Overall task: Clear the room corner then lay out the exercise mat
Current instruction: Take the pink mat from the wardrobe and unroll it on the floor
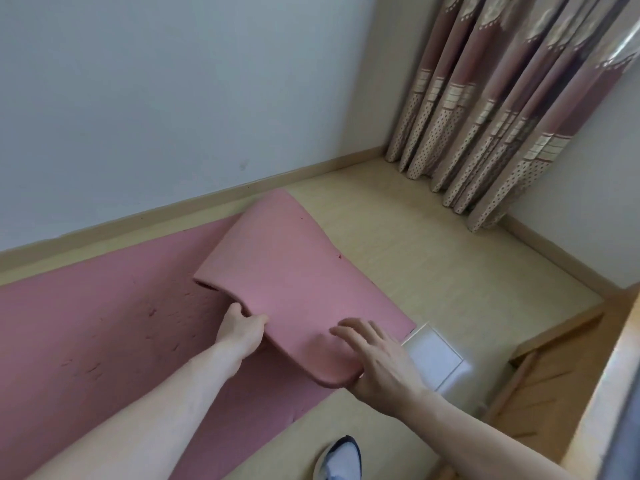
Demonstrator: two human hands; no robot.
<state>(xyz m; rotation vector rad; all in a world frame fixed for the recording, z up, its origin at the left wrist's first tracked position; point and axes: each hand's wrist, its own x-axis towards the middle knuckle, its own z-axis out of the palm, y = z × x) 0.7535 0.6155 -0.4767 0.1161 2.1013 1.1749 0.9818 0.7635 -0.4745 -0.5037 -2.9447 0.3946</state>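
Nearest, both hands work the soft pink foam exercise mat (104,341) along the wall: left hand (242,329) grips its folded-back end, right hand (375,358) presses flat-fingered on top; unfolding it toward the corner seems next.

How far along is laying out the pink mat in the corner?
Done: most of the pink foam exercise mat lies flat along the wall. In hand: the left hand grips its folded-over end while the right hand rests on it. Left: unfolding that end toward the patterned curtain.
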